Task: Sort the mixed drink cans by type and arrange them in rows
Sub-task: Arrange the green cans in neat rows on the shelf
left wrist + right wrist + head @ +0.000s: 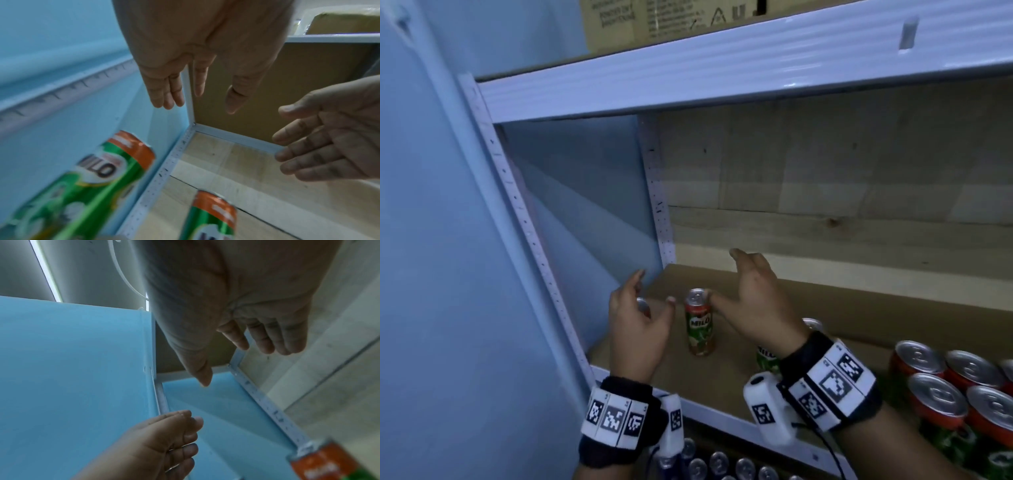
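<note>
Both hands hover over the cardboard-lined shelf [722,377] at its far-left corner, holding nothing. Left hand [635,329]: fingers loosely spread and relaxed, palm facing right, a second can's top [642,303] just showing behind it. Right hand [755,301]: fingers straight and apart, thumb tip touching or just beside the rim of a Milo can [700,322], can't tell which. That can stands upright between the two hands. Another Milo can [767,356] stands nearer, mostly hidden under the right wrist. Group of red-topped Milo cans [955,387] packed together at near right of the shelf. Silver can tops [722,462] on the lower level below the shelf edge. Cardboard box [654,20] on the upper shelf. Blue wall [431,240] to the left.
</note>
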